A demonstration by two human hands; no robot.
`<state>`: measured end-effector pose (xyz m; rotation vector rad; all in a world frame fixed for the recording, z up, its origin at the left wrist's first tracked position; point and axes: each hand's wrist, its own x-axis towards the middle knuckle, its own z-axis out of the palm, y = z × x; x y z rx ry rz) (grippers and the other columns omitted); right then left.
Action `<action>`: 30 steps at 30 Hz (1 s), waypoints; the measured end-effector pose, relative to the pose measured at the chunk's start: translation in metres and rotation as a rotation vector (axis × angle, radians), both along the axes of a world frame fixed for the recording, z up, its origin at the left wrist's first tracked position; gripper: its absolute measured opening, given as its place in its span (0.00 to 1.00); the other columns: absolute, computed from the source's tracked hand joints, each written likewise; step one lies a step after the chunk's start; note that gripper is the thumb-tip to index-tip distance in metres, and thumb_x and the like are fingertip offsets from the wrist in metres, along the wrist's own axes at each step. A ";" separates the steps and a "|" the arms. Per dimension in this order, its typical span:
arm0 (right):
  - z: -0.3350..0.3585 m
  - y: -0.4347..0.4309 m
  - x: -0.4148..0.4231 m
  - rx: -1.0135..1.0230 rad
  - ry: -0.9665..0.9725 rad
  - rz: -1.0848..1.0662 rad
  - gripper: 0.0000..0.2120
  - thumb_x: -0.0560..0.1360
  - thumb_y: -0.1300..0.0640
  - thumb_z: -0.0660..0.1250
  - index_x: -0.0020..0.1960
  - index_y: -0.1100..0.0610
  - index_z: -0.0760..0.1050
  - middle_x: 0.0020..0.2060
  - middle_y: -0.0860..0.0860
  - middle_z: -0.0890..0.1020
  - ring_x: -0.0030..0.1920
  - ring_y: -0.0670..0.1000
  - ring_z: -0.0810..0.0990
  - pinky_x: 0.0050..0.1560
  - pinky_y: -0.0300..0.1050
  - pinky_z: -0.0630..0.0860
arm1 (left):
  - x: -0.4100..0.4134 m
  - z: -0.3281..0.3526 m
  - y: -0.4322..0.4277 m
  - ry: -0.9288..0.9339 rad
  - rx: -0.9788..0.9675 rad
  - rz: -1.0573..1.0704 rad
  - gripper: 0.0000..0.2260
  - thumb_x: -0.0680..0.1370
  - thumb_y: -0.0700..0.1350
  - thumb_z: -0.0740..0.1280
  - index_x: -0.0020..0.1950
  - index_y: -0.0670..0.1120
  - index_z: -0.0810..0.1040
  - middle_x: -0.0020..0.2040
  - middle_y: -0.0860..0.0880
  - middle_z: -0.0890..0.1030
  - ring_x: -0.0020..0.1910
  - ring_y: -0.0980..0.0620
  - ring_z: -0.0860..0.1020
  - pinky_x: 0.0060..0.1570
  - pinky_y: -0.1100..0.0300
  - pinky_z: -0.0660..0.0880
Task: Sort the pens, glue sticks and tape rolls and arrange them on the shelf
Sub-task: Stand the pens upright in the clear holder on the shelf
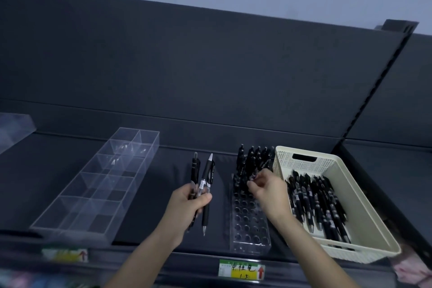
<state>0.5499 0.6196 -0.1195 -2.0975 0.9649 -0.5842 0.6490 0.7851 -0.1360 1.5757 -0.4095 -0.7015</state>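
Note:
My left hand [191, 201] grips a few black pens [205, 184], held upright above the dark shelf [163, 182]. To its right, a clear pen rack with round holes [249, 227] stands on the shelf; several black pens [254, 159] fill its far rows, and its near holes are bare. My right hand [268, 190] is over the rack's middle, fingertips pinched on a black pen there. A cream plastic basket [360, 196] at the right holds several more black pens [320, 206] lying flat.
A clear acrylic divider tray [98, 184] with several compartments lies at the left. Another clear box [14, 128] sits at the far left edge. Price labels [242, 269] are fixed on the shelf's front lip. A dark back panel [210, 65] rises behind.

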 end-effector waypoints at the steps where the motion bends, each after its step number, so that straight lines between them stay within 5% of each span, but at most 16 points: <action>1: -0.004 0.004 0.003 -0.023 0.011 0.000 0.07 0.73 0.62 0.68 0.39 0.56 0.71 0.33 0.49 0.78 0.37 0.51 0.78 0.42 0.42 0.75 | 0.000 -0.001 -0.001 -0.003 -0.001 -0.005 0.05 0.74 0.39 0.68 0.39 0.43 0.75 0.27 0.51 0.70 0.29 0.54 0.68 0.33 0.61 0.66; 3: -0.012 0.010 0.009 -0.079 0.053 -0.011 0.02 0.74 0.61 0.67 0.45 0.59 0.74 0.36 0.51 0.80 0.40 0.52 0.80 0.45 0.45 0.77 | 0.002 -0.003 -0.001 -0.005 -0.002 -0.004 0.05 0.74 0.39 0.69 0.39 0.43 0.75 0.28 0.50 0.71 0.29 0.54 0.68 0.34 0.60 0.66; 6: -0.021 0.018 0.015 -0.131 0.153 -0.006 0.08 0.75 0.59 0.65 0.53 0.60 0.75 0.43 0.55 0.83 0.43 0.53 0.81 0.45 0.46 0.78 | 0.005 -0.005 -0.001 -0.004 0.001 -0.007 0.04 0.74 0.38 0.69 0.40 0.43 0.76 0.30 0.49 0.71 0.29 0.53 0.68 0.35 0.60 0.67; 14: -0.035 0.024 0.017 -0.176 0.200 -0.034 0.10 0.75 0.60 0.64 0.54 0.62 0.77 0.53 0.56 0.76 0.51 0.55 0.78 0.51 0.41 0.72 | 0.008 -0.007 -0.001 0.000 0.009 -0.013 0.03 0.74 0.38 0.69 0.42 0.41 0.76 0.31 0.48 0.72 0.29 0.54 0.69 0.35 0.61 0.68; 25: -0.033 0.020 0.009 -0.118 0.127 -0.035 0.13 0.74 0.58 0.68 0.55 0.62 0.78 0.52 0.55 0.77 0.46 0.51 0.78 0.50 0.38 0.74 | 0.001 0.001 -0.007 0.021 -0.037 -0.014 0.07 0.72 0.37 0.70 0.36 0.43 0.75 0.28 0.52 0.72 0.29 0.56 0.70 0.36 0.62 0.68; 30: -0.012 0.027 -0.004 -0.025 -0.126 -0.030 0.02 0.72 0.59 0.70 0.44 0.56 0.81 0.44 0.52 0.81 0.41 0.44 0.78 0.47 0.36 0.76 | -0.007 0.004 -0.014 0.075 -0.070 -0.032 0.06 0.71 0.37 0.72 0.37 0.42 0.76 0.28 0.52 0.74 0.28 0.57 0.71 0.35 0.63 0.69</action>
